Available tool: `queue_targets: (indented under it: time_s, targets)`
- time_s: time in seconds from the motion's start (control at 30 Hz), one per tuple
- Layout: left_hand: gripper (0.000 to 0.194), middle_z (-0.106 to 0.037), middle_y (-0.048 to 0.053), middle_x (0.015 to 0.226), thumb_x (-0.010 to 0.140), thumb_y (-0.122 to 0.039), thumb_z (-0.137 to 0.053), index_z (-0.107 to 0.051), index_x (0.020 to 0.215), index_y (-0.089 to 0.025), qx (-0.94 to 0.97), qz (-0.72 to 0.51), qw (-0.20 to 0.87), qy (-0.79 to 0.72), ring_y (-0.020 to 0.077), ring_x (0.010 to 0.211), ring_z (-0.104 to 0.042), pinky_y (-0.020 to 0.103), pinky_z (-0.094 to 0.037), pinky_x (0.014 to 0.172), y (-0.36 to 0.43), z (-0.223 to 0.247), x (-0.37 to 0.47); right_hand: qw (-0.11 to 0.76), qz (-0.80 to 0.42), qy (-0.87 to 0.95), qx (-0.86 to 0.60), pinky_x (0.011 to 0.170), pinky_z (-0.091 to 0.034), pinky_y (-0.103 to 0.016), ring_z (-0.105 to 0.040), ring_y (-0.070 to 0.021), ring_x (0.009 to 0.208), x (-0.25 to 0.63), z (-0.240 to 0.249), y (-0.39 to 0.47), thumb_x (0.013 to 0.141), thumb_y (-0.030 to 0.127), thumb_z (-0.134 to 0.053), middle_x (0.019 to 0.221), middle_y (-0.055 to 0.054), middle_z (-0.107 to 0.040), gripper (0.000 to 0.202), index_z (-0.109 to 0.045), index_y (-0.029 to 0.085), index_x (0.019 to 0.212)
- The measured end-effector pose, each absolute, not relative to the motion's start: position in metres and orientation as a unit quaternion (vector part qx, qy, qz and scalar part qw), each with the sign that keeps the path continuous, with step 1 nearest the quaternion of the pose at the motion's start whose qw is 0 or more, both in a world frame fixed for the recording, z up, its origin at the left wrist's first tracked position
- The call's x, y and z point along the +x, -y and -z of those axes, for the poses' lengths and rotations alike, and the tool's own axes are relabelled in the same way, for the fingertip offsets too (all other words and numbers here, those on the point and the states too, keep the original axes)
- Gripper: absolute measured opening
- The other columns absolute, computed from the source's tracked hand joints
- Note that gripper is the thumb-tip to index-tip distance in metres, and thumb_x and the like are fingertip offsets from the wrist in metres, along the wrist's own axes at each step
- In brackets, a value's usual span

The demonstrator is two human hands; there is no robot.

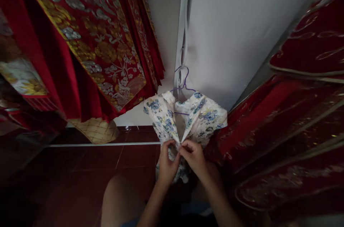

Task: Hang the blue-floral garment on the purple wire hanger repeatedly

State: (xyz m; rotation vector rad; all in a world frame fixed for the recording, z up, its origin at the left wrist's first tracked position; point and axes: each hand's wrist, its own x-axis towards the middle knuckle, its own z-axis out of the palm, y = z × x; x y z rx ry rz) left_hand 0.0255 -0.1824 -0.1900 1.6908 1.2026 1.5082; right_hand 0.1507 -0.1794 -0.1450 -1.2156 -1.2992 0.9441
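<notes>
A white garment with blue and yellow flowers point(206, 115) hangs on a purple hanger point(184, 84) in front of me. Its front is parted in a V from the collar down to my fingers. My left hand point(169, 159) pinches the front edge on the left side. Close against it, my right hand point(194, 155) pinches the opposite edge, and the fingertips of both hands nearly meet at the bottom of the V. Any button or fastener between the fingers is too small to make out. The garment's lower part shows below and between my hands.
Red embroidered cloths point(107, 40) hang at the left, with a cream quilted piece point(94, 130) beneath. More red decorated fabric point(268, 130) fills the right side. A white cable point(185, 23) runs down the wall point(228, 23) to the hanger. The floor point(102, 162) has dark red tiles.
</notes>
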Motion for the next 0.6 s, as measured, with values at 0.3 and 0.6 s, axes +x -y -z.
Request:
queue_targets:
  time_s: [0.3, 0.6]
  targets:
    - [0.014, -0.058, 0.004, 0.080, 0.090, -0.019, -0.047, -0.052, 0.078, -0.019, 0.722, -0.472, 0.257, -0.437, 0.0190, 0.081, -0.057, 0.028, -0.042, 0.076, 0.170, 0.169, 0.040, 0.575, -0.521, 0.367, -0.513, 0.038, -0.020, -0.020, -0.036, -0.0064, 0.036, 0.160, 0.121, 0.175, 0.065, 0.037, -0.067, 0.044, 0.003, -0.054, 0.021, -0.063, 0.017, 0.060]
    - [0.022, -0.065, 0.009, 0.096, 0.087, -0.012, -0.046, -0.061, 0.100, -0.020, 0.819, -0.133, 0.172, -0.531, 0.0228, 0.081, -0.064, 0.029, -0.035, 0.063, 0.168, 0.160, 0.042, 0.640, -0.500, 0.354, -0.463, 0.036, -0.015, -0.019, -0.034, -0.0034, 0.038, 0.172, 0.056, 0.073, 0.055, 0.031, -0.068, 0.047, 0.003, -0.053, 0.017, -0.063, 0.015, 0.057]
